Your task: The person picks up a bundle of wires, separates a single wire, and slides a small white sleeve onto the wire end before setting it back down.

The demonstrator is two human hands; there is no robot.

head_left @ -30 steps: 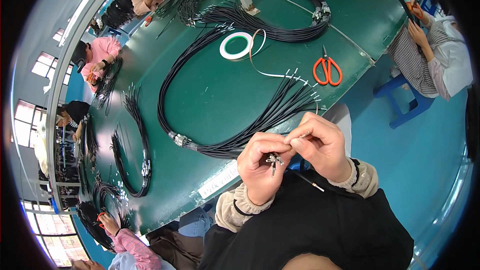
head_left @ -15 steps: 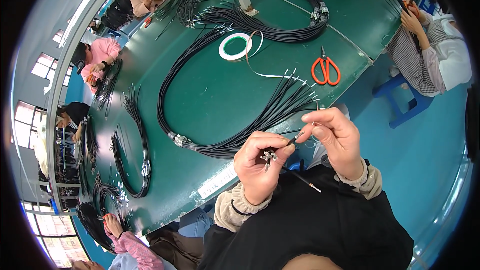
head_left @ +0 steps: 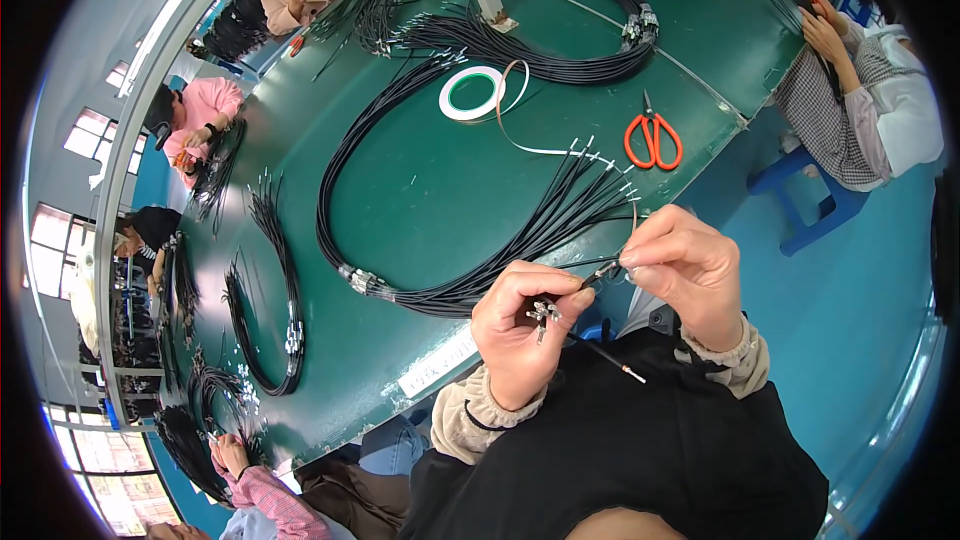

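Compared with a second earlier, right hand (head_left: 690, 275) has drawn rightward from left hand (head_left: 528, 330). Both are pinched on thin black wires (head_left: 560, 225) with small metal terminals, fanned over the green tabletop (head_left: 440, 190).

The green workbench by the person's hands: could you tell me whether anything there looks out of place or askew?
Mostly tidy. The white tape roll has a long tail unwound, curling loosely across the green workbench toward the black wire bundle. The orange scissors lie near the bench edge.

Scissors (head_left: 653, 140) right of tape roll (head_left: 472, 93); cable loop (head_left: 440, 210) between.
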